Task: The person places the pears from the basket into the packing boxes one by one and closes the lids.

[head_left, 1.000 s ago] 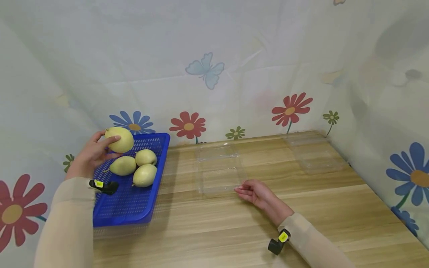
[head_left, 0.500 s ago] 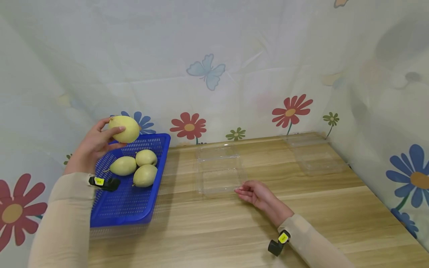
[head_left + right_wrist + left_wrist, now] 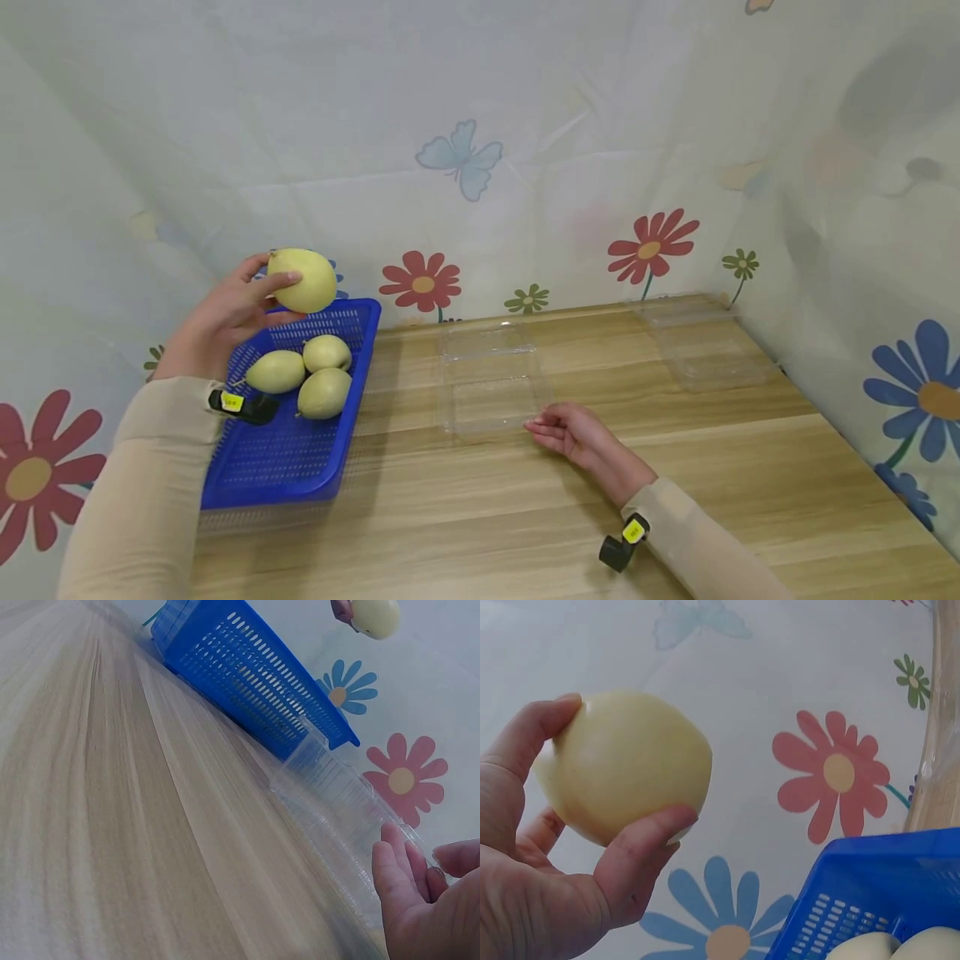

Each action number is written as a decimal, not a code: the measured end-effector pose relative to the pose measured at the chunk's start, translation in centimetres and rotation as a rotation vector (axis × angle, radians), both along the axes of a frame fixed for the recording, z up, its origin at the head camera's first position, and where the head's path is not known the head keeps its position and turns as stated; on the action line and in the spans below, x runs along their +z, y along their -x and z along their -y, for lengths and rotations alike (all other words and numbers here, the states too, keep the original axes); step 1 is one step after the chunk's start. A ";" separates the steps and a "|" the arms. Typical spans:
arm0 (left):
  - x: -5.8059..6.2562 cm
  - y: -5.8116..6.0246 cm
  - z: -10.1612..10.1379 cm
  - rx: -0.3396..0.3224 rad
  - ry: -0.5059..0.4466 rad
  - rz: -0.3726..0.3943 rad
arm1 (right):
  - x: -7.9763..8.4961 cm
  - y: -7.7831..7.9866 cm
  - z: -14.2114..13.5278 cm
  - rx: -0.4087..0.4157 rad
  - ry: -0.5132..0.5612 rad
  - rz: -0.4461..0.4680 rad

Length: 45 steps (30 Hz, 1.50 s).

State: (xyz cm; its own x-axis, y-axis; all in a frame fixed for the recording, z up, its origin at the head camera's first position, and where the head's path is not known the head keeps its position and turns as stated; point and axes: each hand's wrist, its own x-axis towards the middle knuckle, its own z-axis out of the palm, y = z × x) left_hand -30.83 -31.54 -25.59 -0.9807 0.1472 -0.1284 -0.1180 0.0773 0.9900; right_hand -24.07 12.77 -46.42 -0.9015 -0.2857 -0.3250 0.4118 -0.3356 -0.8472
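My left hand grips a pale yellow pear in the air above the blue basket, thumb on the near side. In the left wrist view the pear is held between thumb and fingers, its far side hidden. Several more pears lie in the basket, one of them a pear near its right wall. On the table, a clear plastic clamshell box lies opened out. My right hand pinches its near right corner with thumb and fingertips, as the right wrist view also shows at the box edge.
The blue perforated basket stands at the left of the wooden table. A second clear plastic box lies at the back right. A flower-printed cloth hangs behind and along both sides.
My left hand has lifted the pear higher out of the basket and moved it to the right. The right hand and the plastic box have stayed put.
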 end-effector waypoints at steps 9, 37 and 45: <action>0.8 -0.3 -3.0 -0.034 0.000 0.034 | 0.1 0.1 0.0 0.001 -0.010 -0.003; -1.0 0.3 -12.1 -0.199 0.051 0.055 | -0.1 0.1 0.0 -0.012 -0.017 0.009; -2.3 0.9 -14.2 -0.208 0.054 0.114 | 0.0 0.0 0.2 -0.019 -0.008 0.009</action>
State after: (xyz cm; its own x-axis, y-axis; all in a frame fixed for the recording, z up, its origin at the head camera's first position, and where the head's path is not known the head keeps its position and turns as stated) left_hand -31.71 -17.38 -27.87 -0.9087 0.3344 -0.2499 -0.2050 0.1641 0.9649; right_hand -24.04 12.62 -46.46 -0.9037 -0.2655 -0.3358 0.4133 -0.3365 -0.8462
